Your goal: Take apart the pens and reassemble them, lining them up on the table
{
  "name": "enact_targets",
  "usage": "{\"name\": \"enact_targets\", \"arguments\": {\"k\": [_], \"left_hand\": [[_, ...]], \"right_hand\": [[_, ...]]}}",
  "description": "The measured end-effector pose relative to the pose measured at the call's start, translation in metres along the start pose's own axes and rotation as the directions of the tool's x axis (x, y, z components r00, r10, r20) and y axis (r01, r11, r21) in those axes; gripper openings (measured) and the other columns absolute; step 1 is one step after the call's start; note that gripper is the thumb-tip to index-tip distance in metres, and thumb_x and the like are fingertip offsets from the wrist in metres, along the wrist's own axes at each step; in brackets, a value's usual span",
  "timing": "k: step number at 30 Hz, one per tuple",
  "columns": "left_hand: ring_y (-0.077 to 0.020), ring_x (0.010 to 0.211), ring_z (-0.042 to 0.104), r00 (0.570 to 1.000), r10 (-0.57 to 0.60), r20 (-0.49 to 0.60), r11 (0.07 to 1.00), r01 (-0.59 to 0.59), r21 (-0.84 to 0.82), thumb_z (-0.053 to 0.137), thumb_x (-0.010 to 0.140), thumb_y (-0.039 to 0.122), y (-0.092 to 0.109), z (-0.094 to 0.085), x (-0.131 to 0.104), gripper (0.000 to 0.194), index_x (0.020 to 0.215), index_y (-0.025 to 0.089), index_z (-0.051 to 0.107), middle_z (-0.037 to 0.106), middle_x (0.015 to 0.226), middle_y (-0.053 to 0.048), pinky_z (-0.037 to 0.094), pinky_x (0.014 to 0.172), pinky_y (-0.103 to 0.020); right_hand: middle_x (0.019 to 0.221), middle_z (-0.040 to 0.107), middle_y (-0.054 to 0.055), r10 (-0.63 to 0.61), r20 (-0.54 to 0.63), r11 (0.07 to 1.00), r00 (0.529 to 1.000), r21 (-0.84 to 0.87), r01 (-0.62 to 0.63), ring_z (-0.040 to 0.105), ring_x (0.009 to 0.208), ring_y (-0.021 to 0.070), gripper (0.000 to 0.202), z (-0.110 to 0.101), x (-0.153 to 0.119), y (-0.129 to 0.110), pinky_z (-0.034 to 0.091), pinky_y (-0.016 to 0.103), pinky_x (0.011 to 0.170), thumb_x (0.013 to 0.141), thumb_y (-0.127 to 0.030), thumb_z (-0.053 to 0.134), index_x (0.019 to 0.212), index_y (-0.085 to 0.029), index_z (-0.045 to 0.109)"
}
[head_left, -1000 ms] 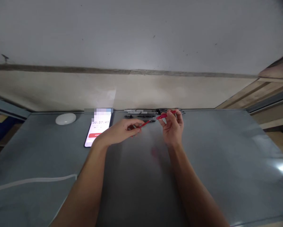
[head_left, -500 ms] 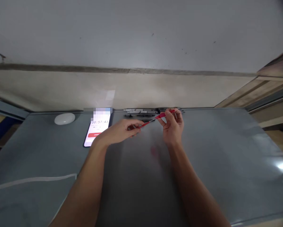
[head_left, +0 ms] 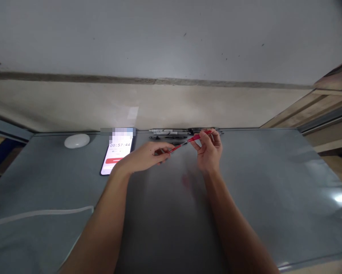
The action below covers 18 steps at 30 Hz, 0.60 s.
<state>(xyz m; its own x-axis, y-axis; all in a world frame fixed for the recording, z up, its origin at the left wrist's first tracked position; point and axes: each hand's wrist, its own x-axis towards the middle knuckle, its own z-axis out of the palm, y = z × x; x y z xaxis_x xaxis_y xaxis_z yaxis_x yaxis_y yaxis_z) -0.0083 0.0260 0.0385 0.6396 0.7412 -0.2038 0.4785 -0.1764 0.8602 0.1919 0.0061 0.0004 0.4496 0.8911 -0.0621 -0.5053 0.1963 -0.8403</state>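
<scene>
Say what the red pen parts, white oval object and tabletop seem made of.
Red pen parts: probably smooth plastic, evenly coloured; the silvery section between may be metal, by its sheen.
White oval object: likely plastic, smoothly rounded.
Tabletop: glossy, mirroring light; perhaps laminate or painted metal.

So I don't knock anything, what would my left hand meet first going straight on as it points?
Your left hand would probably meet the red piece in your right hand; depth is unclear.

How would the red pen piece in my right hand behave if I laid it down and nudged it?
The red pen piece is slim and seemingly round, so it would probably roll. It looks straight, so likely stiff. The gray table looks shiny, so sliding seems possible.
</scene>
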Motion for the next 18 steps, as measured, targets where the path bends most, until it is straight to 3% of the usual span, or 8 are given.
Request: {"name": "enact_targets", "arguments": {"k": [10,18], "left_hand": [[-0.0147,0.078,0.061,0.998,-0.032,0.054,0.998,0.029,0.047,0.048,0.090,0.034,0.0057,-0.0008,-0.0009,0.032,0.117,0.027,0.062,0.068,0.100,-0.002,0.047,0.071,-0.027],[-0.0143,0.081,0.061,1.000,0.001,0.026,0.997,-0.003,0.072,0.047,0.091,0.030,0.0085,0.0010,0.0004,0.029,0.114,0.026,0.064,0.068,0.102,-0.001,0.046,0.071,-0.025]], "right_hand": [[0.085,0.060,-0.005,0.029,-0.005,0.999,1.000,0.032,-0.029,0.062,0.071,0.0083,0.029,0.0016,0.0000,0.0000,0.059,0.026,0.066,0.065,-0.028,0.076,0.084,-0.025,0.054],[0.084,0.064,-0.006,0.062,0.061,0.997,0.996,0.035,-0.064,0.065,0.074,0.0112,0.025,0.0028,-0.0037,0.0011,0.057,0.028,0.065,0.066,-0.025,0.076,0.083,-0.025,0.058]]}}
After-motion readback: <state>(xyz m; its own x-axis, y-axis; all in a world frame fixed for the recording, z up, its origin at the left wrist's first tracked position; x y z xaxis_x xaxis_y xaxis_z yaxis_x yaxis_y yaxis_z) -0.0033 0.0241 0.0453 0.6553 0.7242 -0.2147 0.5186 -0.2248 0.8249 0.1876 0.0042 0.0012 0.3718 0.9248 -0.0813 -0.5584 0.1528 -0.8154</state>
